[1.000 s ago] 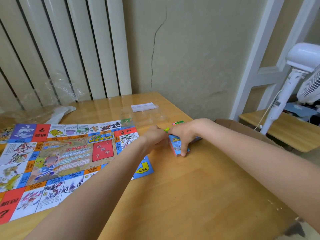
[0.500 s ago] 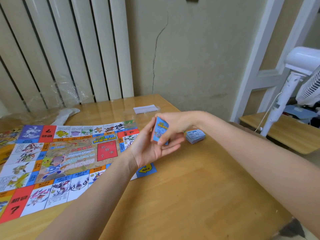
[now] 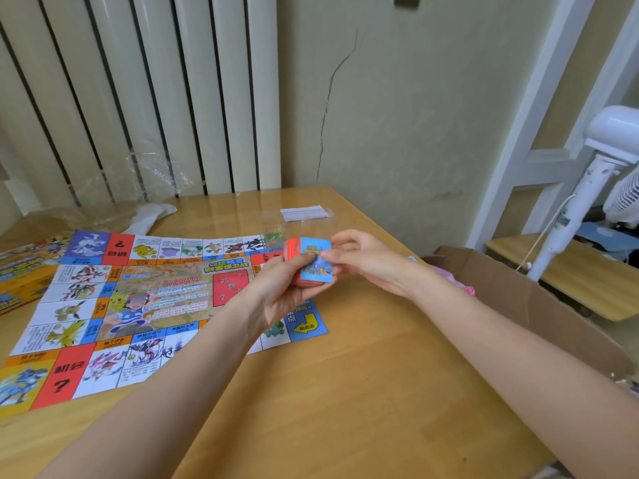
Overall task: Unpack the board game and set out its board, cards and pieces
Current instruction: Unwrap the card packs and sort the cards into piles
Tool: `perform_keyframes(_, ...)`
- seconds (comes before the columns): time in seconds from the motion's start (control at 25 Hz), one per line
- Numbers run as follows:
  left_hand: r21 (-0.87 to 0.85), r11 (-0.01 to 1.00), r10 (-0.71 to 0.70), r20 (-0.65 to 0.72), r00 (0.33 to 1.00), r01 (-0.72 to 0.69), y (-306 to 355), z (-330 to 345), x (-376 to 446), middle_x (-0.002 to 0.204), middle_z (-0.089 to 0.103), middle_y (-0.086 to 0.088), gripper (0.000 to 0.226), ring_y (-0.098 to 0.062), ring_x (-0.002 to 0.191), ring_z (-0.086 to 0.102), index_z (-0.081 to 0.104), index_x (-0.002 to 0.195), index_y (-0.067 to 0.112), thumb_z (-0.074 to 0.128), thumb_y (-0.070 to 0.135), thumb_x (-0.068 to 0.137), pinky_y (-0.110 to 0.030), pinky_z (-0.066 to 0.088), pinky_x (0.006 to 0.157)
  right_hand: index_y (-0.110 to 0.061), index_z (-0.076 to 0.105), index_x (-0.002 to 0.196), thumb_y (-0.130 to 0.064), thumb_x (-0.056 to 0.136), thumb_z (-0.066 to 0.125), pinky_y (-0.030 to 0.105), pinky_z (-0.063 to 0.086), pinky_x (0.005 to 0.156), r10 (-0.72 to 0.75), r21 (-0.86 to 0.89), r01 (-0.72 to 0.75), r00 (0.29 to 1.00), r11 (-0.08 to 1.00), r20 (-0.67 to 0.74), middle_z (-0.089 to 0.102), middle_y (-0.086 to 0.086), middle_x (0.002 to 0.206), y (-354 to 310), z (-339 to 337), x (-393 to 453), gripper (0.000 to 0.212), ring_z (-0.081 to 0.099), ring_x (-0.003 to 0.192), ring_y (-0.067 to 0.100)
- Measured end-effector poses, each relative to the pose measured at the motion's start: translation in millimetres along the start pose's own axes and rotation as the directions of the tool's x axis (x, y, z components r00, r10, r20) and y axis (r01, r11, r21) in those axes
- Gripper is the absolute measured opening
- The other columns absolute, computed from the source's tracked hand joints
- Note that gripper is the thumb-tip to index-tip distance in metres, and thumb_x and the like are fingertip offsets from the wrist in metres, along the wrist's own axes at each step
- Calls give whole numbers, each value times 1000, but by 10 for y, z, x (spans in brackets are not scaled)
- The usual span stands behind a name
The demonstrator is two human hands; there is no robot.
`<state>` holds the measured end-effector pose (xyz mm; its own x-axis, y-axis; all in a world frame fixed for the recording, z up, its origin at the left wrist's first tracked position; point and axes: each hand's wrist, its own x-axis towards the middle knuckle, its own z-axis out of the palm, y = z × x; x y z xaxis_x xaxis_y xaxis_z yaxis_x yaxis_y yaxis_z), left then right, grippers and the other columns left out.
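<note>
Blue-backed, red-edged, the small stack of game cards (image 3: pixel 309 265) sits raised above the wooden counter (image 3: pixel 363 375), caught between both your hands. Your left hand (image 3: pixel 276 293) cradles it from below with the thumb curled over the front face, and the fingers (image 3: pixel 337 252) of your right hand (image 3: pixel 371 259) pinch its right edge. The stack hangs over the 3 o'clock edge of the colourful paper game board (image 3: pixel 114 305), which already lies unfolded flat across the left half of the counter.

You appear to be in the card step: board out, deck in hand, not yet set down. Whether a wrapper still covers the deck cannot be told. The next move likely calls for squaring the cards and laying them on bare wood just past the board's edge, or on a marked card space if you choose.

As for containers: the yellow printed game box (image 3: pixel 20 274) lies at 9 o'clock, its contents hidden from you. A brown cardboard carton (image 3: pixel 539 305) stands open at 3 o'clock beside the counter, with something pink showing inside. A clear plastic bag (image 3: pixel 304 214) holding a white slip rests at 12 o'clock.
</note>
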<state>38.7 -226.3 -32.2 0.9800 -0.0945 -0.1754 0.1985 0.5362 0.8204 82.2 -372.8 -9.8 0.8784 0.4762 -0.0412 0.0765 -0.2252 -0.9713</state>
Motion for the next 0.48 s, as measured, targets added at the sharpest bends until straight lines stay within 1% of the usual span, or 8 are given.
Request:
perform_keyframes(0.04, 18, 999, 39, -42, 998, -38, -6, 3, 9, 81, 70, -16, 11, -21, 65, 71, 57, 98, -1, 50, 5, 93, -34, 58, 64, -6, 58, 95, -7, 83, 66, 17, 45, 60, -8, 100, 13, 999, 995, -53, 59, 6, 80, 33, 19, 1, 15, 54, 69, 16)
perform_keyframes(0.08, 47, 997, 63, -71, 995, -60, -22, 10, 16, 84, 69, -15, 10, -19, 65, 71, 58, 99, 1, 52, 6, 92, -32, 58, 63, -6, 59, 84, -7, 83, 66, 16, 42, 53, 0, 152, 15, 996, 988, -93, 58, 7, 73, 73, 34, 12, 7, 51, 63, 14)
perform_keyframes(0.16, 89, 993, 81, -94, 992, -73, -56, 42, 9, 86, 68, -12, 7, -15, 64, 70, 60, 96, 5, 55, 7, 91, -27, 58, 63, -6, 58, 76, -6, 82, 68, 16, 38, 48, 20, 223, 9, 991, 975, -129, 58, 8, 73, 141, 52, 47, 11, 47, 62, 14)
perform_keyframes(0.2, 86, 994, 79, -95, 992, -71, -64, 54, -5, 85, 68, -11, 6, -15, 64, 70, 61, 94, 7, 55, 8, 91, -26, 57, 63, -7, 57, 75, -5, 81, 68, 17, 38, 50, 29, 256, 7, 990, 967, -135, 58, 9, 76, 161, 64, 54, 12, 47, 66, 16)
perform_keyframes(0.28, 45, 997, 60, -80, 995, -56, -53, 46, -29, 84, 70, -11, 9, -16, 67, 71, 62, 95, 6, 55, 11, 91, -27, 58, 65, -9, 55, 73, -3, 80, 69, 23, 39, 60, 32, 306, 11, 990, 952, -136, 60, 10, 80, 187, 81, 76, 16, 50, 76, 21)
perform_keyframes(0.36, -3, 1000, 25, -56, 998, -25, -10, 12, -66, 86, 72, -14, 14, -19, 71, 71, 61, 99, 3, 53, 12, 93, -31, 59, 68, -9, 54, 72, -1, 79, 69, 25, 44, 66, 44, 303, 6, 986, 953, -161, 62, 11, 81, 179, 84, 80, 18, 56, 77, 22)
perform_keyframes(0.4, -11, 1000, 18, -56, 998, -18, 15, -22, -85, 85, 72, -15, 15, -20, 71, 72, 60, 101, 1, 51, 10, 93, -33, 59, 67, -8, 55, 75, 0, 79, 68, 26, 47, 68, 58, 309, 7, 978, 951, -201, 62, 11, 82, 182, 64, 88, 16, 59, 74, 21)
perform_keyframes(0.48, 16, 999, 32, -90, 995, -30, 74, -140, -120, 81, 73, -15, 16, -21, 69, 72, 56, 105, -1, 47, 7, 94, -31, 60, 60, -6, 57, 86, 1, 79, 69, 25, 51, 69, 121, 331, -11, 942, 944, -314, 63, 11, 84, 199, -40, 114, 16, 61, 71, 18)
